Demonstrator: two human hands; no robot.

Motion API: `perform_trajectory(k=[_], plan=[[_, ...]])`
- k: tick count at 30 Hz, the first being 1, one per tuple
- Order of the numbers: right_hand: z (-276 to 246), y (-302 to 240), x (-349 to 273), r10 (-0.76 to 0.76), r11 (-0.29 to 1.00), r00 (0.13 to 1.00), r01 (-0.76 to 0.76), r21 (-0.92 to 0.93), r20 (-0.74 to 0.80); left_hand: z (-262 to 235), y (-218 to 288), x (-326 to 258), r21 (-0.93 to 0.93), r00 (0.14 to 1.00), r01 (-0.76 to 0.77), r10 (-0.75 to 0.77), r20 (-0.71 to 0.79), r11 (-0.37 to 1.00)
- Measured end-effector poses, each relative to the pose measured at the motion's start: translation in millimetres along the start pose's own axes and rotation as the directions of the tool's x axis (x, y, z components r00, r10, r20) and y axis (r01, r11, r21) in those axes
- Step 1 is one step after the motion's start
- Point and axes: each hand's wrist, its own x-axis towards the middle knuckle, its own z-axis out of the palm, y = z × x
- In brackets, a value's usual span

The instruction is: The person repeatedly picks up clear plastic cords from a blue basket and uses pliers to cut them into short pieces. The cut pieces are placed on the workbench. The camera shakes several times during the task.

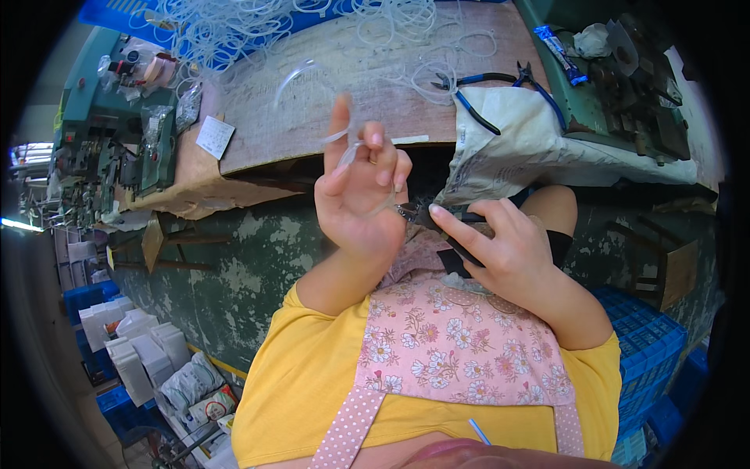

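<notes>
My left hand (361,191) is raised in front of me, its fingers pinched on a thin clear plastic tube (312,74) that arcs up over the wooden bench (312,133). My right hand (500,250) grips a dark pair of cutting pliers (418,213), whose tip touches the left palm at the tube's lower end. Both hands hover above my lap, over a pink flowered apron (445,336).
A tangle of clear tubing (250,27) covers the bench's far side. Blue-handled pliers (488,86) lie on a white sack (516,141) at the right. Green machines (117,133) stand at the left and one (625,78) at the right. Blue crates (648,344) and white boxes (133,344) are on the floor.
</notes>
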Motion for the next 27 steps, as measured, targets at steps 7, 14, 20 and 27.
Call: perform_trajectory(k=[7, 14, 20, 27], plan=[[2, 4, -2, 0.047, 0.994, 0.997, -0.041, 0.098, -0.062, 7, 6, 10, -0.15, 0.928, 0.329, -0.348, -0.129, 0.932], [-1, 2, -2, 0.036, 0.997, 0.99, -0.026, 0.077, -0.138, -2, 1, 11, -0.238, 0.93, 0.34, -0.362, -0.055, 0.91], [-7, 8, -10, 0.072, 0.969, 0.997, -0.064, 0.239, -0.027, -22, 6, 2, 0.712, 0.816, 0.462, -0.569, -0.107, 0.528], [7, 7, -14, 0.093, 0.91, 0.992, -0.052, 0.412, -0.08, -74, -14, 59, 0.668, 0.867, -0.497, -0.281, 0.412, -0.555]])
